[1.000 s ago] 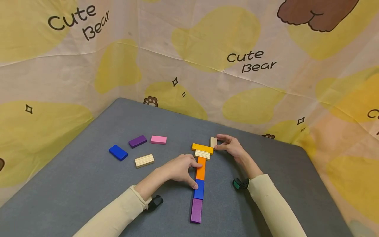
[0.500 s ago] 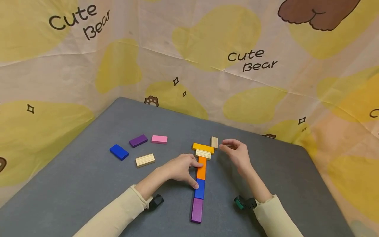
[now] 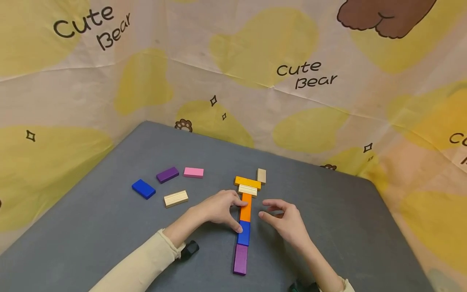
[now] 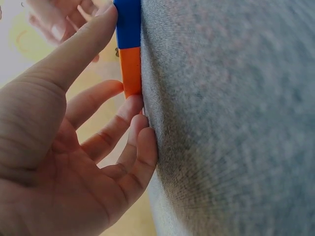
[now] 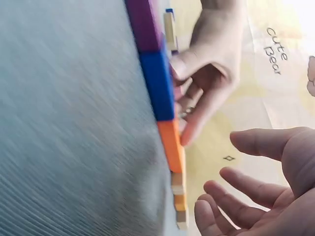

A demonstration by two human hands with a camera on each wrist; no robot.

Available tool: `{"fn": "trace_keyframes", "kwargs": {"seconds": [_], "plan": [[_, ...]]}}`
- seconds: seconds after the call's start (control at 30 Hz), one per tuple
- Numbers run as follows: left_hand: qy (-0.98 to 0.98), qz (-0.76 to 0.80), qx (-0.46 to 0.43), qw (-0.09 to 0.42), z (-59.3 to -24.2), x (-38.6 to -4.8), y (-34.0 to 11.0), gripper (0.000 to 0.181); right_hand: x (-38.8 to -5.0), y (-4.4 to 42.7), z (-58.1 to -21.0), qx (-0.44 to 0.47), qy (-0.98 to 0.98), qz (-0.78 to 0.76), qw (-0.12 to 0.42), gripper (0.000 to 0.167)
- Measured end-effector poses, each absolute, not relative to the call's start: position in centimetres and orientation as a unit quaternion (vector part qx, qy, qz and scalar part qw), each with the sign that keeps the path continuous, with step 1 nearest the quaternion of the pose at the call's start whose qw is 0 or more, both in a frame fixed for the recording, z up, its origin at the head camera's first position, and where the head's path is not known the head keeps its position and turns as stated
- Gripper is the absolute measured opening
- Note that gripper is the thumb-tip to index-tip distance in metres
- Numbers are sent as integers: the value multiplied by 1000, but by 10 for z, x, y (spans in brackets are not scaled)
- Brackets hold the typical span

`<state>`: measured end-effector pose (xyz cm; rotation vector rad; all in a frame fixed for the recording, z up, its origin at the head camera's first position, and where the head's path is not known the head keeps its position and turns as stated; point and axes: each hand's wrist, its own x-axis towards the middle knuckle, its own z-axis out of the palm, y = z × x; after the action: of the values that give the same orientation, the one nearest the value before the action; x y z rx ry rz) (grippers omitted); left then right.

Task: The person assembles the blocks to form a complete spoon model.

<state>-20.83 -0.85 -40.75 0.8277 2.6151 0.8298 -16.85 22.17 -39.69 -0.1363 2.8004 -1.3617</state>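
My left hand [image 3: 220, 209] rests beside a row of flat wooden blocks, its thumb touching the blue block [image 3: 244, 233] and its index finger touching the orange block [image 3: 246, 210]. A purple block [image 3: 240, 259] forms the near end of this row. Across the far end lie a plain wood block [image 3: 247, 190] and a yellow-orange block [image 3: 248, 182]. Another plain block [image 3: 261, 176] points away from the yellow-orange block's right end. To the right of the row, my right hand [image 3: 286, 221] hovers with fingers apart and holds nothing; the right wrist view also shows its bare fingers.
Left of the row lie loose blocks: blue [image 3: 144, 189], purple [image 3: 168, 174], pink [image 3: 193, 172] and plain wood [image 3: 176, 198]. All rest on a grey table [image 3: 120, 227], backed by a printed cloth [image 3: 255, 48].
The right hand has let go of the far plain block and drawn back toward me, stopping beside the orange block. My left hand has stayed in place.
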Motion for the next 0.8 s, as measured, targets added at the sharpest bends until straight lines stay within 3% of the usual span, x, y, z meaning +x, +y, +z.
{"fn": "trace_keyframes", "kwargs": {"seconds": [0.4, 0.8], "plan": [[899, 300, 291, 128, -407, -207, -11, 72, -147, 206, -411, -62, 895, -441, 23, 35], [898, 303, 288, 135, -406, -206, -10, 72, -149, 208, -416, -102, 891, -437, 75, 49]]}}
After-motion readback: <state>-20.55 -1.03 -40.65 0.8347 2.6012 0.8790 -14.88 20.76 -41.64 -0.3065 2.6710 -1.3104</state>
